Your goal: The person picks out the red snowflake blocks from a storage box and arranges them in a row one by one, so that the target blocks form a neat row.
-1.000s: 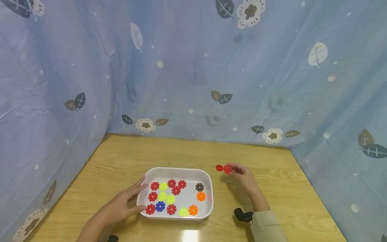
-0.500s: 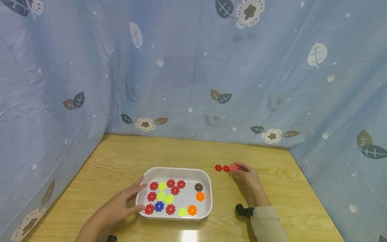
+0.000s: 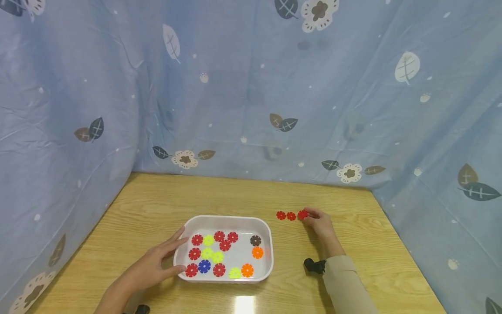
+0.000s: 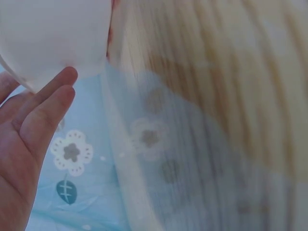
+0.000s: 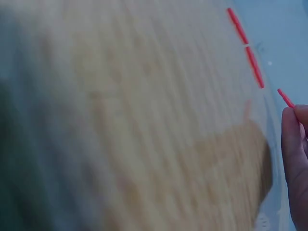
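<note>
My right hand [image 3: 321,224] pinches a red snowflake disc [image 3: 302,214] between thumb and fingers, at the right of the table. In the right wrist view this red disc [image 5: 285,97] is seen edge-on, a little above the tabletop. Left of it, two red discs [image 3: 291,216] lie side by side in a row. My left hand [image 3: 158,264] touches the left end of a white plastic tray [image 3: 227,218], thumb and fingers spread and fairly straight. Against the tray wall [image 4: 57,33], the left wrist view shows those fingers extended.
Inside the tray lie several red discs [image 3: 219,270], several yellow discs [image 3: 207,253], a blue disc [image 3: 204,266], two orange discs [image 3: 247,270] and a brown disc [image 3: 256,240]. A blue patterned curtain [image 3: 235,96] encloses the wooden table [image 3: 219,196] at back and sides.
My right hand has shifted right from the second red disc, which now lies beside the first, and holds a third red disc lower down. The left hand stays at the tray.
</note>
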Tool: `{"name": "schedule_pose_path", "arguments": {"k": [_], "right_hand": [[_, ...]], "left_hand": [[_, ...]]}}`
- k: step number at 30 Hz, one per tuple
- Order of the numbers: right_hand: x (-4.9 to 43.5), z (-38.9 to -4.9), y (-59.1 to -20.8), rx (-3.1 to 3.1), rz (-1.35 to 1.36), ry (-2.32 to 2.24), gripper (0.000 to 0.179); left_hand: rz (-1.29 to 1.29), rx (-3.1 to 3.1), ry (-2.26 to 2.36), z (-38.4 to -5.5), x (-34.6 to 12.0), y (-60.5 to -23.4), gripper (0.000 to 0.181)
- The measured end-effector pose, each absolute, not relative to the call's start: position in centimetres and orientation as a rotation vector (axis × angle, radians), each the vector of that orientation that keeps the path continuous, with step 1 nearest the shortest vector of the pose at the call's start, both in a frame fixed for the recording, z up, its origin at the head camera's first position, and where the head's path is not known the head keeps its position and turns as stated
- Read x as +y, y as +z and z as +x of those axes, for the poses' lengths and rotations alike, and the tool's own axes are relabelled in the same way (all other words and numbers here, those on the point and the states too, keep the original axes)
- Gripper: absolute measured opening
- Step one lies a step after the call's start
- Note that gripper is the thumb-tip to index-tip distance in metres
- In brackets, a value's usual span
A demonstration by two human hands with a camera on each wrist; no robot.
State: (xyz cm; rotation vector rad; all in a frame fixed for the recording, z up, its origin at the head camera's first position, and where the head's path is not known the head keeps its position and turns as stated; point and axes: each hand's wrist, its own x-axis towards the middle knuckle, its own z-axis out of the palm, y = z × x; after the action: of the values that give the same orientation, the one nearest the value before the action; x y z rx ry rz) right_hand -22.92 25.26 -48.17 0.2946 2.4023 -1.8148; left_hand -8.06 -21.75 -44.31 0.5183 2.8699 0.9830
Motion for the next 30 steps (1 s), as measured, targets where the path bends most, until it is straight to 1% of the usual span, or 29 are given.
{"name": "schedule_pose_path", "arguments": {"k": [12,18,24,30], "right_hand": [[24.9,-23.3,-48.5,2.566,0.307,-1.581,0.037],[24.6,-23.4,-48.3,2.673,0.252,-1.463,0.037],[24.9,-23.1,-48.0,2.663,0.259,-1.464,0.038],[24.9,-22.7,-47.2,2.614,0.171,-1.522,0.041]], "left_hand": [[0.53,2.865,0.992,-8.1,-21.7,-44.3,0.066],[0.516,2.875,0.978,-8.1,-21.9,-44.3,0.066],[0.515,2.87,0.986,-8.1,-21.9,-44.4,0.066],[0.504,2.849,0.982,-8.2,-21.9,-44.2,0.067]]}}
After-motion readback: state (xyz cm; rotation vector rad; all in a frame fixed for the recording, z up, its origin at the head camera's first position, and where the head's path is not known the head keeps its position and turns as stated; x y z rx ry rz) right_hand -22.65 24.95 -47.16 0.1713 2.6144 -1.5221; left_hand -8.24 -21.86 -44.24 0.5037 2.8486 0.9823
